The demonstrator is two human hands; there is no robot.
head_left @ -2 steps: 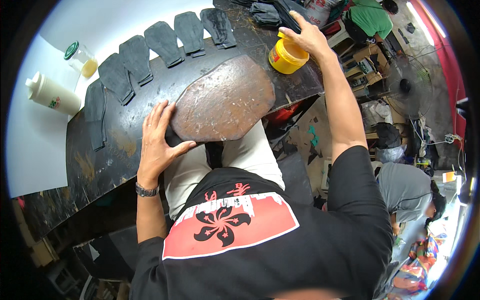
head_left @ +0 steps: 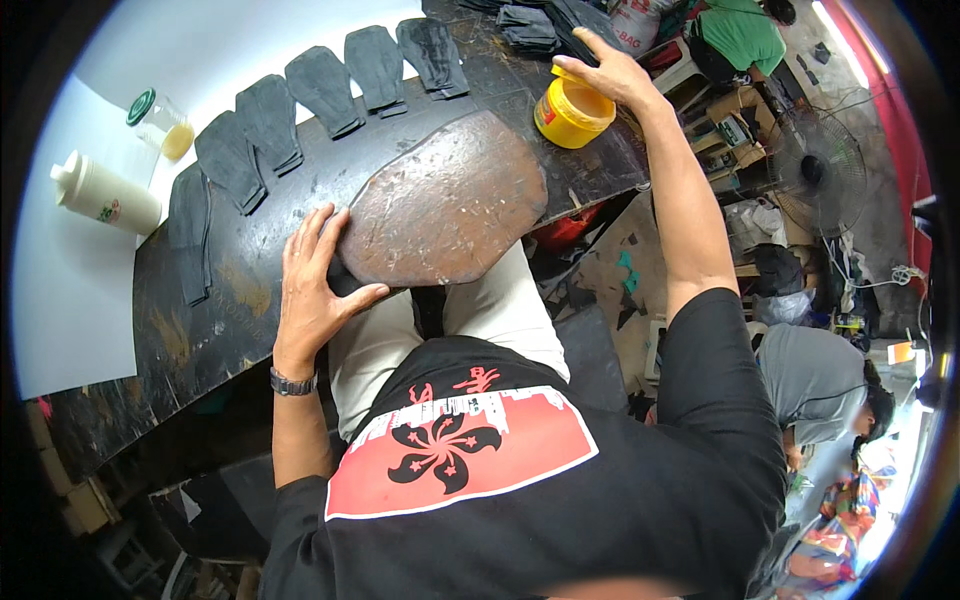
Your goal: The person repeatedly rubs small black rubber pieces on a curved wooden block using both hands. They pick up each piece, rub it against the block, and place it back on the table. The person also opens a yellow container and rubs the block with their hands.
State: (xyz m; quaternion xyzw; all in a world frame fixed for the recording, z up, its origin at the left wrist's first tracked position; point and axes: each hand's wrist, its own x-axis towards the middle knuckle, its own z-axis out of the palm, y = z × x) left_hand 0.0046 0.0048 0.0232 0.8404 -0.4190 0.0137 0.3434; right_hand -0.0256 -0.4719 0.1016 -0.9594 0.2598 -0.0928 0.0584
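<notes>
From my feed, hardly anything has changed since a moment ago: the upper scene has slid slightly leftward, while both hands and the slab keep their arrangement. I read that as a small head movement, with the handling no further on.

At the left of the frame, a pale bottle (head_left: 110, 190) and a jar with a green lid (head_left: 155, 118) stand beside a curved row of black pieces (head_left: 325, 92) on the dark tabletop (head_left: 190, 350). The left grip (head_left: 312, 285) has its thumb and fingers apart, resting against the slab's left edge.

The slab (head_left: 450, 205) lies mid-frame, overhanging the person's lap: brown, roughly oval with blunt corners, its face scuffed and pale-flecked.

At upper right I see a yellow tub (head_left: 570, 115), its mouth uncovered. Above it, the right grip (head_left: 618, 80) reaches a black pile (head_left: 528, 28); I cannot tell whether it is closed on anything.
</notes>
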